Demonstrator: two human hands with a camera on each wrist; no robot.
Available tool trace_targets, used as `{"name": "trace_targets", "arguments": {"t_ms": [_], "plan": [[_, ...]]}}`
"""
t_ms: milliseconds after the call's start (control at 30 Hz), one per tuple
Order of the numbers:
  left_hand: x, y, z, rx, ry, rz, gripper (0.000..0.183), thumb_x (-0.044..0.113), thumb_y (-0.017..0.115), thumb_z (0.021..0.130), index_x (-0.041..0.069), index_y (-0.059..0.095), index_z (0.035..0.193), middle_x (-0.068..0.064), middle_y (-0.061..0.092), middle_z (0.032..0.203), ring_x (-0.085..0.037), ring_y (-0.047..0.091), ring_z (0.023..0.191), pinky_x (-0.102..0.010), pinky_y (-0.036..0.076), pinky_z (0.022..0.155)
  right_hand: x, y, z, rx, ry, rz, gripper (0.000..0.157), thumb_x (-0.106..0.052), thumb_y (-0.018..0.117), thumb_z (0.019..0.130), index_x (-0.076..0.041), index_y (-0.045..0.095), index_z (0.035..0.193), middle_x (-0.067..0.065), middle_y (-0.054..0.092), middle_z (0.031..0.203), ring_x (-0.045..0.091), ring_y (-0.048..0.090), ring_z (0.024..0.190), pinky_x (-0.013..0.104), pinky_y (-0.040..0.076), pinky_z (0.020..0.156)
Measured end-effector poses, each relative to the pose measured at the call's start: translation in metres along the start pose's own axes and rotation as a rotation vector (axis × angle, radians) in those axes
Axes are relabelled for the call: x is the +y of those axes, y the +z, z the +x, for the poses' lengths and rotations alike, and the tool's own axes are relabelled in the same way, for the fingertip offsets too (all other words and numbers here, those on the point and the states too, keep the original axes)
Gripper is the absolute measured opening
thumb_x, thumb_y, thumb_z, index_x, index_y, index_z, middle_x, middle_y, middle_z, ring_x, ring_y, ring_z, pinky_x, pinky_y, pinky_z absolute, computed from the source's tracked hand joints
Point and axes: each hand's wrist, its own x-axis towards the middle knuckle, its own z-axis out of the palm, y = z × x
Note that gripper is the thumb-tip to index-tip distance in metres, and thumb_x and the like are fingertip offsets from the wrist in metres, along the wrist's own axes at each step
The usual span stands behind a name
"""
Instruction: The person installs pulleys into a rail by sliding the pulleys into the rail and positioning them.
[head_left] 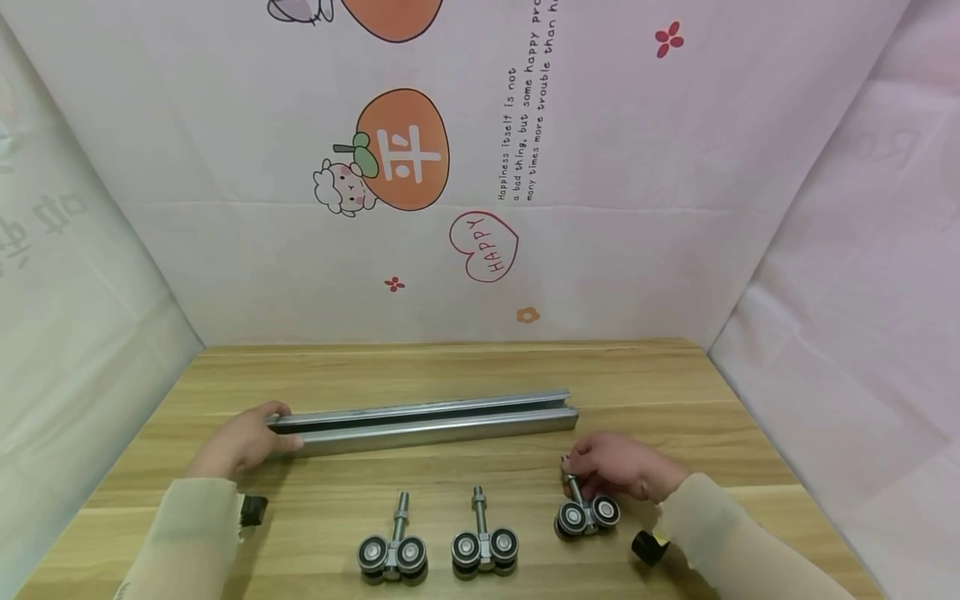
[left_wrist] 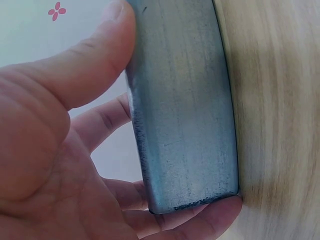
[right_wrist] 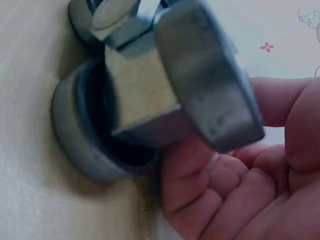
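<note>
A long metal channel rail (head_left: 431,433) lies across the table, its slot facing up. My left hand (head_left: 242,440) grips the rail's left end; in the left wrist view the thumb lies along the top edge and the fingers wrap behind and under the end of the rail (left_wrist: 182,110). Near the rail's right end, my right hand (head_left: 618,465) pinches the bolt of a roller trolley (head_left: 587,515). In the right wrist view that roller trolley (right_wrist: 145,95) shows its wheels and square body close up, with curled fingers behind it.
Two more roller trolleys, one at the left (head_left: 393,554) and one at the middle (head_left: 484,548), stand at the table's front with bolts pointing away. A printed white cloth (head_left: 600,250) hangs behind the wooden table (head_left: 637,375), with cloth sides left and right.
</note>
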Motion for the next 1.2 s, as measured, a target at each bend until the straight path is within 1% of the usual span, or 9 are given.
{"name": "trace_targets", "arguments": {"t_ms": [100, 200, 333, 467, 800, 933, 1200], "plan": [[-0.001, 0.000, 0.000, 0.002, 0.002, 0.006, 0.077, 0.044, 0.072, 0.090, -0.004, 0.043, 0.143, -0.041, 0.040, 0.140, -0.062, 0.039, 0.123, -0.070, 0.039, 0.091, 0.003, -0.002, 0.002, -0.009, 0.007, 0.046, 0.024, -0.017, 0.060, 0.100, 0.006, 0.064, 0.099, 0.019, 0.071, 0.089, 0.021, 0.066, 0.071, 0.031, 0.056, 0.065], [-0.001, 0.000, 0.001, 0.002, 0.003, 0.005, 0.077, 0.044, 0.072, 0.091, -0.004, 0.042, 0.143, -0.041, 0.040, 0.140, -0.062, 0.039, 0.123, -0.070, 0.039, 0.091, 0.006, -0.003, 0.003, -0.008, 0.009, 0.075, 0.026, -0.018, 0.057, 0.101, 0.007, 0.064, 0.100, 0.020, 0.071, 0.090, 0.021, 0.067, 0.071, 0.030, 0.055, 0.063], [-0.001, 0.000, 0.000, -0.001, 0.005, 0.007, 0.078, 0.044, 0.072, 0.091, -0.005, 0.042, 0.143, -0.041, 0.040, 0.140, -0.063, 0.039, 0.123, -0.070, 0.039, 0.091, 0.008, -0.004, 0.004, -0.006, 0.004, 0.086, 0.029, -0.020, 0.054, 0.103, 0.007, 0.065, 0.099, 0.020, 0.070, 0.090, 0.019, 0.066, 0.070, 0.028, 0.053, 0.060], [-0.001, 0.000, 0.000, -0.003, 0.004, 0.007, 0.081, 0.046, 0.073, 0.089, -0.005, 0.042, 0.144, -0.041, 0.040, 0.140, -0.062, 0.039, 0.123, -0.070, 0.039, 0.092, 0.009, -0.003, 0.004, 0.000, -0.004, 0.097, 0.028, -0.019, 0.053, 0.103, 0.007, 0.064, 0.097, 0.020, 0.070, 0.089, 0.017, 0.064, 0.067, 0.026, 0.050, 0.058], [0.000, 0.000, 0.000, 0.001, 0.003, 0.015, 0.080, 0.045, 0.073, 0.090, -0.005, 0.042, 0.143, -0.040, 0.042, 0.139, -0.062, 0.040, 0.122, -0.070, 0.039, 0.091, 0.011, -0.004, 0.003, 0.013, -0.021, 0.136, 0.026, -0.017, 0.053, 0.103, 0.007, 0.062, 0.097, 0.019, 0.069, 0.089, 0.017, 0.062, 0.066, 0.026, 0.048, 0.058], [-0.001, 0.001, 0.001, 0.002, 0.002, 0.026, 0.080, 0.046, 0.072, 0.090, -0.005, 0.042, 0.144, -0.040, 0.042, 0.139, -0.062, 0.039, 0.123, -0.070, 0.039, 0.091, 0.011, -0.005, 0.002, 0.020, -0.028, 0.138, 0.028, -0.018, 0.053, 0.102, 0.008, 0.063, 0.099, 0.020, 0.070, 0.090, 0.018, 0.062, 0.067, 0.026, 0.048, 0.058], [0.000, 0.001, 0.000, 0.003, -0.001, 0.018, 0.080, 0.046, 0.072, 0.090, -0.005, 0.042, 0.144, -0.040, 0.042, 0.139, -0.062, 0.039, 0.123, -0.070, 0.039, 0.092, 0.004, -0.009, -0.002, 0.033, -0.061, 0.100, 0.033, -0.021, 0.053, 0.104, 0.010, 0.064, 0.103, 0.020, 0.070, 0.092, 0.018, 0.064, 0.068, 0.026, 0.048, 0.058]]}}
